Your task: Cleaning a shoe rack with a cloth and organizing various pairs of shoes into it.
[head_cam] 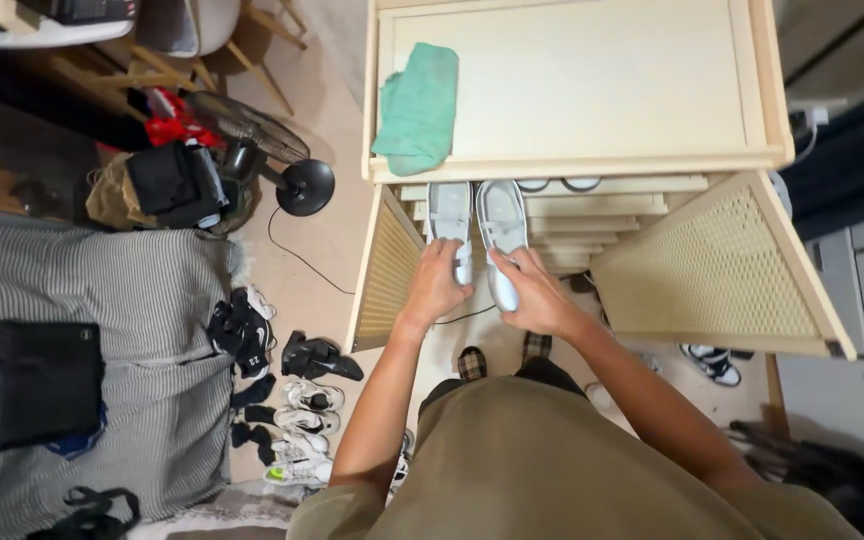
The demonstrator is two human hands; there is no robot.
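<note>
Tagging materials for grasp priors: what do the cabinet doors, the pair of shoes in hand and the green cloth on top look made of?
Cabinet doors: pale wood frame with woven cane-like mesh panel, showing a fine grid of holes. Shoes: white, smooth, slightly glossy upper, likely leather or synthetic; held by left hand and right hand. Green cloth: soft matte fabric, crumpled folds.

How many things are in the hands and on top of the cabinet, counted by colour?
White: 2, the left shoe in the left hand and the right shoe in the right hand.
Green: 1, the cloth on the cabinet top.
Total: 3
</note>
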